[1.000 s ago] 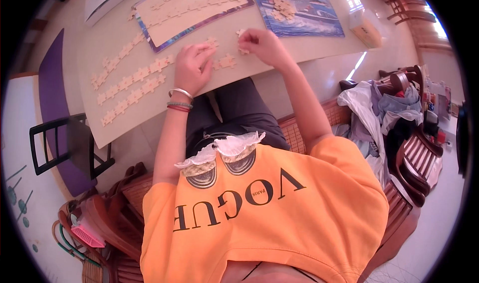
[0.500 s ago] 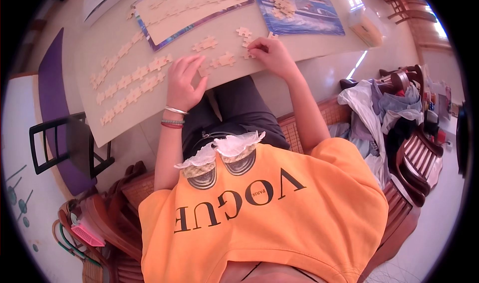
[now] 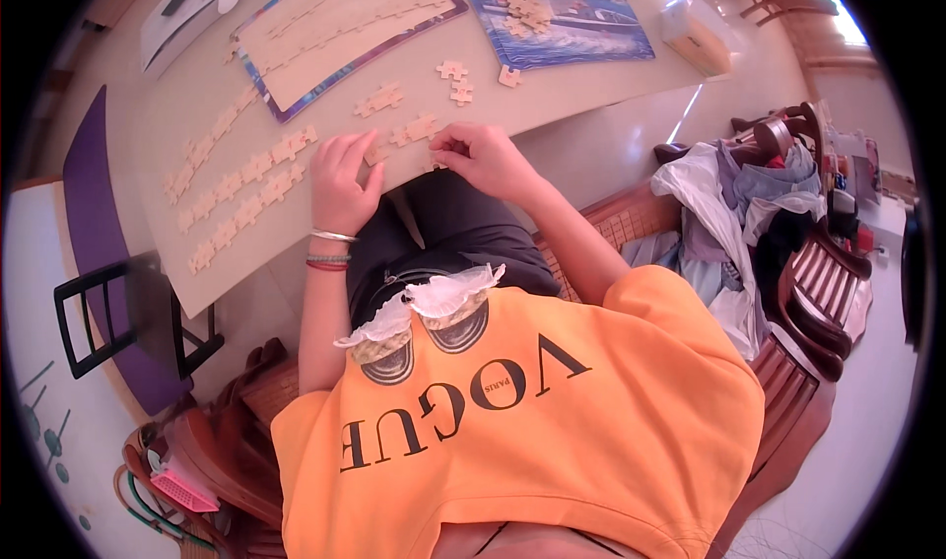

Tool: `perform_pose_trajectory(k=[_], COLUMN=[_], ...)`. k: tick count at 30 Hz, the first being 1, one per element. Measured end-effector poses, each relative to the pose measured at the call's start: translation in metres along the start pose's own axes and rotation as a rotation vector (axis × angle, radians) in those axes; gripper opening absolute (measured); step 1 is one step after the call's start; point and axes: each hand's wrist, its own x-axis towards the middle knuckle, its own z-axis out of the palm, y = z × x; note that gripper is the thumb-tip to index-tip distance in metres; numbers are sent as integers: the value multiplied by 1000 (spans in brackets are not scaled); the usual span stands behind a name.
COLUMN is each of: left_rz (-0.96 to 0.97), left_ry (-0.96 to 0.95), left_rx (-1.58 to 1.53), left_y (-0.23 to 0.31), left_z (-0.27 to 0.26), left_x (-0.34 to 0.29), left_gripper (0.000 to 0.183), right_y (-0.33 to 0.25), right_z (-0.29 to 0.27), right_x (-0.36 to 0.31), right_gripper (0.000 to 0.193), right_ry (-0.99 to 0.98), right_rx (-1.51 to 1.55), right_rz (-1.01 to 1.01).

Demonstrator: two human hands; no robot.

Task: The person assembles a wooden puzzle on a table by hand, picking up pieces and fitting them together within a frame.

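Note:
Pale wooden jigsaw pieces lie on the table. My right hand is closed in a pinch at the near table edge, on a jigsaw piece mostly hidden by the fingertips. Palm down to its left, my left hand has its thumb and fingers apart. A single jigsaw piece sits between that thumb and the fingertips. Just beyond the hands are a short joined strip and another joined strip. Farther right lie a small joined cluster and a lone piece.
Several long joined strips spread across the table's left side. A bordered puzzle tray lies at the back. Beside it a blue boat picture bears a pile of loose pieces. A box stands at the right edge.
My right hand has drawn back from the small cluster toward the near table edge, closer to my left hand. The left hand stays by the single piece. The whole view has shifted slightly.

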Motion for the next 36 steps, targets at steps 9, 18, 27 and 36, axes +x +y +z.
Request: perform_pose_trajectory(k=[9, 18, 27, 36], left_rz=[-1, 178, 190, 153], left_ry=[3, -80, -197, -195], left_rx=[2, -5, 178, 240], left_y=[-1, 32, 39, 44], left_z=[1, 47, 61, 61], left_x=[1, 64, 61, 50], left_gripper=[35, 38, 42, 43], right_y=[18, 43, 43, 39], right_z=[-31, -56, -52, -54], right_x=[9, 35, 47, 42], right_gripper=[14, 15, 13, 12], right_ry=[77, 379, 383, 294], right_rx=[-25, 48, -115, -214], right_rz=[122, 136, 112, 78])
